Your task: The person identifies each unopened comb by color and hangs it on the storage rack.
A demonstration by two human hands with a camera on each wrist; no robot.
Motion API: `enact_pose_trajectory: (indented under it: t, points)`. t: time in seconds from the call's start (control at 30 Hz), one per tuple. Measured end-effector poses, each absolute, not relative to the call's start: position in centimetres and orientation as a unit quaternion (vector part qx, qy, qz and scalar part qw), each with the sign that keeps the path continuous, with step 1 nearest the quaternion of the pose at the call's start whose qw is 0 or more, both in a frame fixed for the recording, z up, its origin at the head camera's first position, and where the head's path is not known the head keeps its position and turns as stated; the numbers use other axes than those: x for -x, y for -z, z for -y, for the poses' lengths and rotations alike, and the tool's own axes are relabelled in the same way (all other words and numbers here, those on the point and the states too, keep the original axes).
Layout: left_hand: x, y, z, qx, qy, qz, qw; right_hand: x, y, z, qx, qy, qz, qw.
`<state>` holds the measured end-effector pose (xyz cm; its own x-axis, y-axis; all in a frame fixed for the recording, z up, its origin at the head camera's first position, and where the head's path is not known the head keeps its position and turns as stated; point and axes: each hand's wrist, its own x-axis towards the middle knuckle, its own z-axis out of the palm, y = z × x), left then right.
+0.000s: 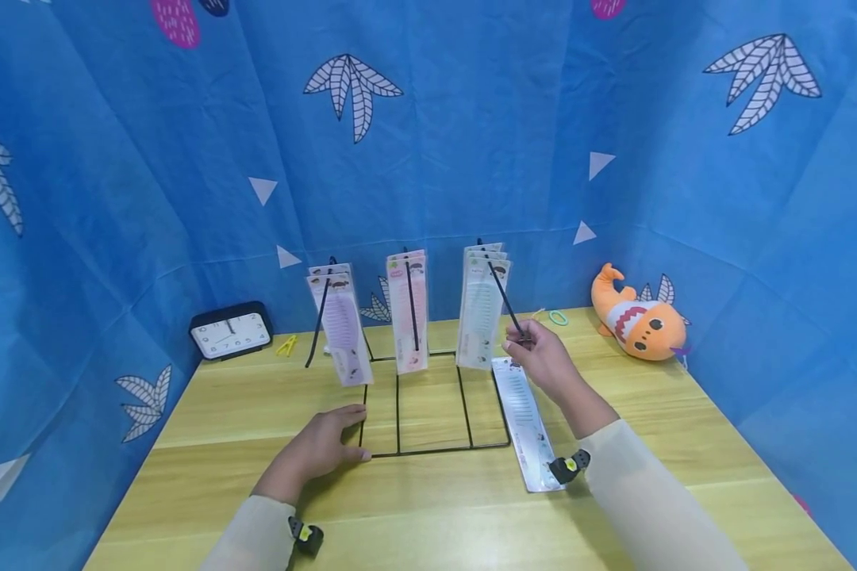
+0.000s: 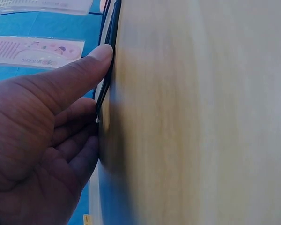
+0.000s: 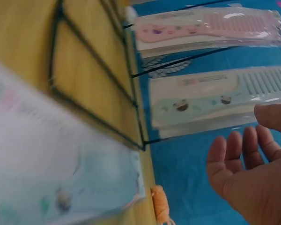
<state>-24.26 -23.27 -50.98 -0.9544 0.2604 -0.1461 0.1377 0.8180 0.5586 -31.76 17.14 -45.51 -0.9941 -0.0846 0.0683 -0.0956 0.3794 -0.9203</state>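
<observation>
A black wire display rack (image 1: 398, 412) stands on the table, with packaged combs hung from its three hooks. The purple combs (image 1: 343, 333) hang at left, pink combs (image 1: 409, 317) in the middle and pale green combs (image 1: 477, 317) at right. My left hand (image 1: 321, 444) touches the rack's front left corner; thumb and fingers lie apart along the wire. At the outer end of the right hook is my right hand (image 1: 543, 357), its fingers loosely bent. No comb shows in it, and its contact with the hook is unclear. Another packaged green comb (image 1: 524, 428) lies beside the rack, below my right forearm.
A black-framed clock (image 1: 232, 333) stands at the back left near a yellow clip (image 1: 286, 346). At the back right sit an orange plush shark (image 1: 639, 317) and a small green ring (image 1: 559, 318). Blue curtain (image 1: 436, 159) surrounds the wooden table.
</observation>
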Motion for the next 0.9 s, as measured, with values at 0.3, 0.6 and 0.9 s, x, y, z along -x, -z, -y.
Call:
enact_pose_trajectory:
  t: [0.3,0.6,0.9]
  points:
    - [24.3,50.9,23.2,-0.106,-0.28,-0.948,0.107,28.6,47.2,-18.3,-0.058,-0.373,0.926,-0.023]
    - [24.2,50.8,23.2,-0.107,-0.283,-0.947,0.108,24.8,48.8,-19.6,-0.042,-0.239,0.967,-0.072]
    - [24.2,51.0,23.3,-0.106,-0.282,-0.948,0.107,23.9,49.6,-19.9,-0.058,-0.187,0.977,-0.083]
